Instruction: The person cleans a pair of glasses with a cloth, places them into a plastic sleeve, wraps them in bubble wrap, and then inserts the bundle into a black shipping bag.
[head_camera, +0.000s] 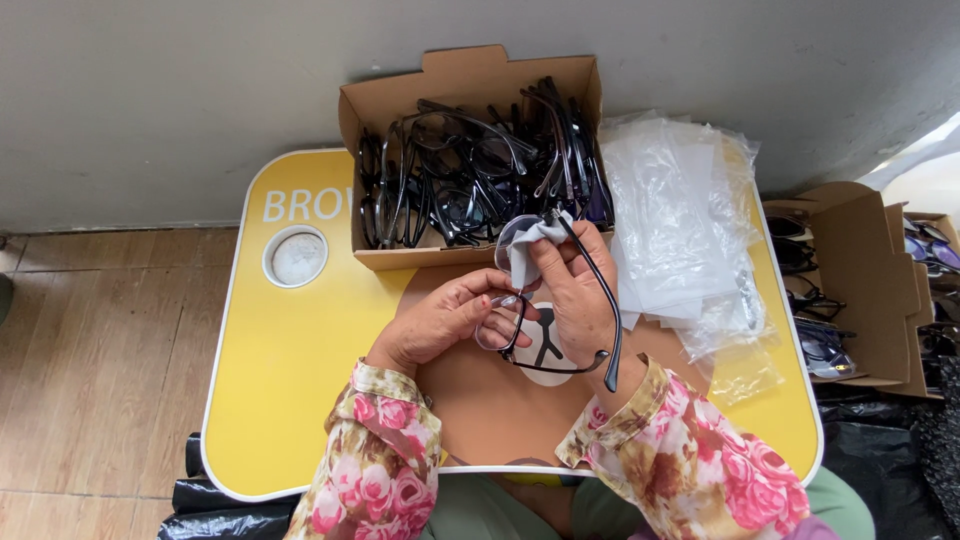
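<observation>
Head view: the right hand (572, 290) pinches a cloth (528, 246) over one lens, partly hiding the glasses (560, 330); the left hand (445, 320) grips the other lens, mid-bench (290, 370). Box (470, 95) and bags (680, 220) crowd the far edge; the left side lies open.

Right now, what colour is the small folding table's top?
Bright yellow table top with a white edge, in the head view.

Scene was evenly lit w/ soft daylight, bright but not harsh. Strongest light came from upper right, where a patch blew out to white. Yellow table (290, 370) showed only faint shadows under the hands. Plastic sleeves (670, 220) had mild glare. Focus was sharp at centre; slight wide-angle bending at edges, no motion blur.
</observation>
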